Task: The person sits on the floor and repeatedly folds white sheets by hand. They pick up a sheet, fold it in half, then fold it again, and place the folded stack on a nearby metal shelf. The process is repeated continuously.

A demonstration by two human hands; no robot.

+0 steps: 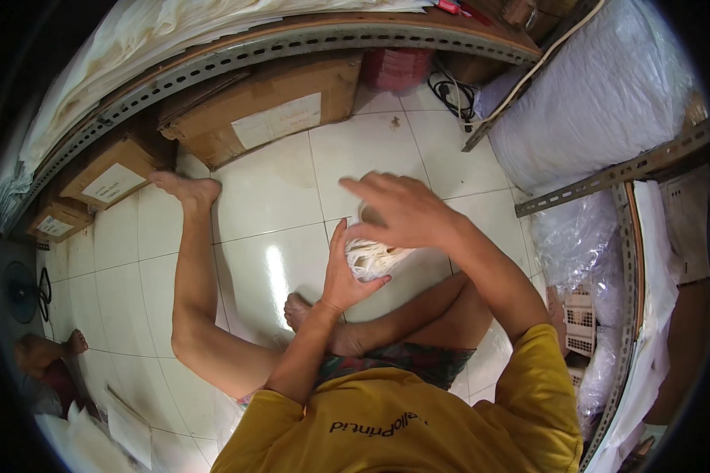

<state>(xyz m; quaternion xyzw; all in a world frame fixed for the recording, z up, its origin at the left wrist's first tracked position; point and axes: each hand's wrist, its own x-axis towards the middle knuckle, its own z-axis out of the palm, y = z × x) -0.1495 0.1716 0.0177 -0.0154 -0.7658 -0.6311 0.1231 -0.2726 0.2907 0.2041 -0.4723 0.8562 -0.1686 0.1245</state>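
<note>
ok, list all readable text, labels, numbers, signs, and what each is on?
Locations only; I'm not copying wording.
Yellow shirt: dark lettering, upside down, partly lost in folds.
Largest brown carton: white label, reddish writing, blurred.
Middle carton and leftmost carton: white labels, writing too small.
White bundle in the left hand: no text seen.

A storeroom or workshop; grey perforated-metal shelving [323, 36]; labelled brown cardboard boxes [335, 88]; large plastic-wrapped white bundle [592, 110].

Pale stringy bundle [368, 260] between 2 bare hands [344, 282] [412, 211]
</note>
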